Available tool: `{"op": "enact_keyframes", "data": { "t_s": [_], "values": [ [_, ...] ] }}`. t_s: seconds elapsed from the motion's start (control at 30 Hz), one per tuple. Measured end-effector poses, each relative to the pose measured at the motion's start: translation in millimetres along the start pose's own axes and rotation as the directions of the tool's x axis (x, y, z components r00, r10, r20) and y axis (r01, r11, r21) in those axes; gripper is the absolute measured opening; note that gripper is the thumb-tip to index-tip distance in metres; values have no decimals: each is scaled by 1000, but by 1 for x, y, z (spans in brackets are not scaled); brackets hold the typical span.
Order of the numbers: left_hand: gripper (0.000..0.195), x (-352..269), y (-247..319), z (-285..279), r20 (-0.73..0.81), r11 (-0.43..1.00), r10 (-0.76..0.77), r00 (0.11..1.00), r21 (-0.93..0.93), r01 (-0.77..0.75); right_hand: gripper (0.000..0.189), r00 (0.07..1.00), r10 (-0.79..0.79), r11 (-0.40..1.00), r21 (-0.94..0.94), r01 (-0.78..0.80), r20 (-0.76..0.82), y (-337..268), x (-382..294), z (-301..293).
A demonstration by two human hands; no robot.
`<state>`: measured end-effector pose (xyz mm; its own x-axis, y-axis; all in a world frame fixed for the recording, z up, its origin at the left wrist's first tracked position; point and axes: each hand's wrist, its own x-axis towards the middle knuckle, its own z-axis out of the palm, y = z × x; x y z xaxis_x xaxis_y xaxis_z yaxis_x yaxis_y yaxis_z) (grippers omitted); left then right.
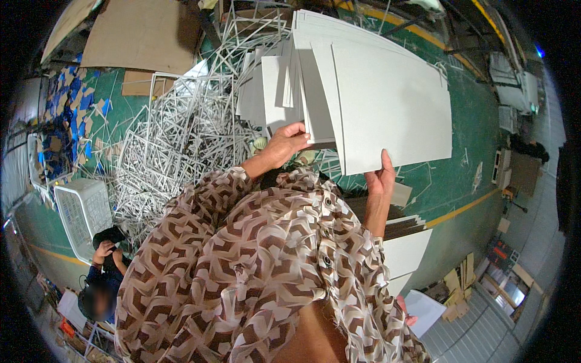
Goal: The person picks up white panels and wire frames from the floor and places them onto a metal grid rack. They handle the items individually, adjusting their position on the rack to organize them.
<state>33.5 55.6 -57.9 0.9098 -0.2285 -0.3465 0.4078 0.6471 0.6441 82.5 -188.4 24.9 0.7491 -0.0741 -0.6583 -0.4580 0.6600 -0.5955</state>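
Note:
My left hand [289, 144] pinches the near edge of a white sheet [320, 97], thumb and fingers closed on its corner. Over to the right, my right hand [381, 172] grips the lower edge of large white sheets [395, 109], thumb on top and fingers partly hidden underneath. These sheets lie in a slightly fanned stack, the top one overlapping the sheet at my left hand. More white sheets [276, 86] lie just beyond my left hand. What supports the stack is mostly hidden.
A heap of thin white strips and frames [181, 131] covers the floor at left, beside a white plastic basket [84, 218]. A person [102, 281] is at lower left. Stacked sheets [406, 249] lie by my right forearm. Brown board [140, 36] stands at upper left.

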Motion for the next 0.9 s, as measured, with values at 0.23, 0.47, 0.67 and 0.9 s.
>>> {"op": "enact_keyframes", "data": {
  "t_s": [0.23, 0.47, 0.67, 0.9],
  "values": [
    [42, 10, 15, 5, 107, 944, -4, 994, -328, 40, 29, 994, 112, 983, 151, -109, -17, 0, -9, -4],
    [41, 14, 10, 20, 117, 970, -100, 988, -212, 123, 34, 995, 77, 993, 96, -70, -70, 24, -2, -2],
    [39, 2, 17, 37, -72, 942, -298, 952, 139, 305, 30, 995, 96, 995, -31, -95, 35, 41, -13, 16],
    [27, 14, 19, 22, -95, 970, -197, 976, -164, 180, 31, 993, -121, 980, -163, 117, -12, 25, -35, 32]
  ]
}}
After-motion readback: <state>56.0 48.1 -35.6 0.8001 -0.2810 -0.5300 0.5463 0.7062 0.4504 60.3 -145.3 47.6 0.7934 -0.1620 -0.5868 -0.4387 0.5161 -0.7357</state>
